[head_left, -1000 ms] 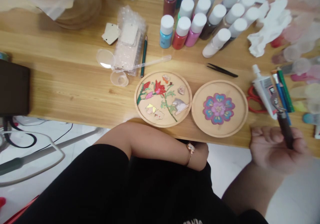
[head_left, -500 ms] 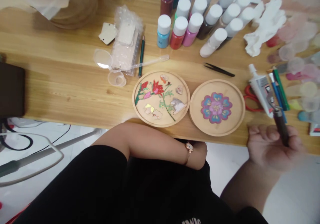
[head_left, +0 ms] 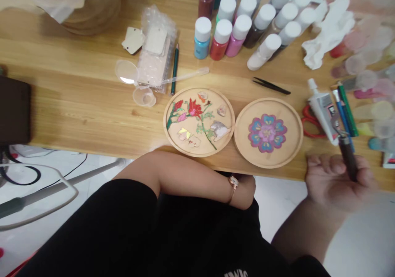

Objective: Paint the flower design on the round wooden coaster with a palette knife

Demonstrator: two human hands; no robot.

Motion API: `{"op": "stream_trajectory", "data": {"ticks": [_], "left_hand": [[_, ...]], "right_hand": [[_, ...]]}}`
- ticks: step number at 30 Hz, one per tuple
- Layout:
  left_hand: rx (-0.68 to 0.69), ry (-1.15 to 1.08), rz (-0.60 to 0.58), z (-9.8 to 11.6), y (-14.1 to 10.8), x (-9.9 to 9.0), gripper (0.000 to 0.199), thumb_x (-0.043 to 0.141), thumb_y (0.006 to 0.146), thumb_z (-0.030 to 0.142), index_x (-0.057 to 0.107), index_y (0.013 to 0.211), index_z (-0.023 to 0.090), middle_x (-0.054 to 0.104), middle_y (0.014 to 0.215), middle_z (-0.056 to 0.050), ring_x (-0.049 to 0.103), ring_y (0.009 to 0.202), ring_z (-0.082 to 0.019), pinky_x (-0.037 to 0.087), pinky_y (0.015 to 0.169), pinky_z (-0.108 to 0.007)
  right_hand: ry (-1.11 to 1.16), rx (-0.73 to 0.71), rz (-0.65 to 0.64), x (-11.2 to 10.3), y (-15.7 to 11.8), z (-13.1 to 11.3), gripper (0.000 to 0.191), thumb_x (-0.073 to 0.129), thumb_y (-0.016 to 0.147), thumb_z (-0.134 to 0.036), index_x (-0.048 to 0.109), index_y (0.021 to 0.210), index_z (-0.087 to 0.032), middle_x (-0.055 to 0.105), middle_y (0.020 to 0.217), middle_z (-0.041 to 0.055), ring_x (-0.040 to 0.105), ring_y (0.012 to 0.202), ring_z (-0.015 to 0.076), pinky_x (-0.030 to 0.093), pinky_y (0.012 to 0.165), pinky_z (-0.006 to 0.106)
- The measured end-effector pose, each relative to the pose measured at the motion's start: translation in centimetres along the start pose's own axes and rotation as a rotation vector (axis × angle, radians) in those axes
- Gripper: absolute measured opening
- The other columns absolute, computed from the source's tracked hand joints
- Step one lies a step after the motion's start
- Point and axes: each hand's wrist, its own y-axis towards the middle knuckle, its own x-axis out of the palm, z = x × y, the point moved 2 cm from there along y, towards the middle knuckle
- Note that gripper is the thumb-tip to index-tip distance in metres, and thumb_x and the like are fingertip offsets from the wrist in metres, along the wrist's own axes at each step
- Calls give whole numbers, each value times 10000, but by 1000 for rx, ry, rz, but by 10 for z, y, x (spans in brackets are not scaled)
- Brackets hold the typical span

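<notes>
My right hand [head_left: 336,186] is palm up at the front edge of the table, its fingers curled around the dark handle of a small tool with a bent metal tip [head_left: 348,157]. That tip points away from me, over a white glue-like tube [head_left: 322,108]. My left hand [head_left: 245,189] rests in my lap below the table edge, a watch on its wrist; its fingers are hidden. Nearest to it are two round wooden plates: one with a painted flower medallion [head_left: 268,133], the other with red flowers, green stems and small shell-like pieces [head_left: 199,122].
Black tweezers [head_left: 271,86] lie behind the plates. Several white-capped paint bottles [head_left: 219,38] stand at the back, beside crumpled tissue [head_left: 328,32]. Red-handled scissors [head_left: 311,122], brushes [head_left: 344,108] and small cups [head_left: 365,79] are on the right. A pencil [head_left: 175,69] and bubble-wrapped tags [head_left: 156,50] lie left.
Nothing has moved on the table apart from a very slight shift of the view. Both hands keep their places, and the tool stays in my right hand.
</notes>
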Motion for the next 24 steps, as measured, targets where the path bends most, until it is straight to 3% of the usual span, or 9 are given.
{"op": "stream_trajectory", "data": {"ticks": [16,24], "left_hand": [[55,39,-53,-4,-7,-7,128,739,643,251,787,761,266,662,649,-25,589,599,-226,486,553,-361],[27,30,-27,-5,-7,-7,101,751,610,231,773,699,273,646,632,-22,577,589,-225,470,524,-353]], "right_hand": [[-11,1,8,-1,0,-1,221,816,459,-459,767,619,-314,364,412,-98,187,441,79,287,483,268],[-41,0,18,3,-2,-2,208,809,466,-463,774,631,-341,367,407,-96,192,433,81,282,478,263]]}}
